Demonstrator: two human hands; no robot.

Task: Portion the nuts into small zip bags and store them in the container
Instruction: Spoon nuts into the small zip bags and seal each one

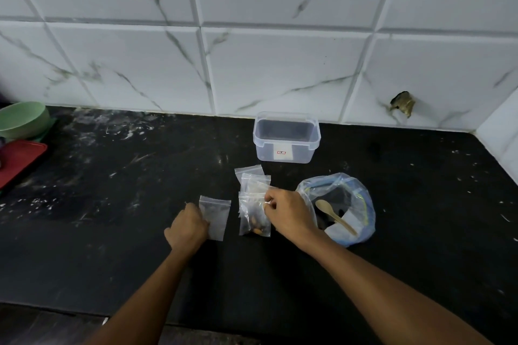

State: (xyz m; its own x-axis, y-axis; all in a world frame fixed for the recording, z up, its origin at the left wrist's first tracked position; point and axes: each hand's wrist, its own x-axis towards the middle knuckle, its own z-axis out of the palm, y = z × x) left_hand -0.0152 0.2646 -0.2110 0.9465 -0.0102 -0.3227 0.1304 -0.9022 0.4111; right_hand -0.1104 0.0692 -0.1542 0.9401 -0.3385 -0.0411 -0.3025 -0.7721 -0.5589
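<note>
- Black stone worktop (392, 232) carries everything: a clear container (286, 138) with no lid on it near the tiled wall, a pile of small zip bags (253, 182) in front of it, and a big bag (340, 207) to the right with a wooden spoon (335, 216) lying in its open mouth.
- Nuts: a few brown ones show in the bottom of the filled bag (255, 218), which stands nearest in the pile. Dark shapes inside the big bag may be the rest of the stock, but that is too dim to tell.
- The right hand (288, 211) pinches the top edge of the filled bag, its grip closed to a fingertip pinch at the zip strip.
- The left hand (189, 228) rests curled on the left side of a flat bag (214, 217), lying apart from the pile. Whether its grip really holds the plastic or only presses it down cannot be told, and I cannot tell whether that bag holds anything.
- The step in hand looks like sealing one portion, with the next bag held ready.
- The container looks empty, so storing has not begun and the task seems early.
- The next move calls for running the pinch along the whole zip, then carrying the bag to the container.
- After that, the flat bag needs its mouth opened while the spoon loads it.
</note>
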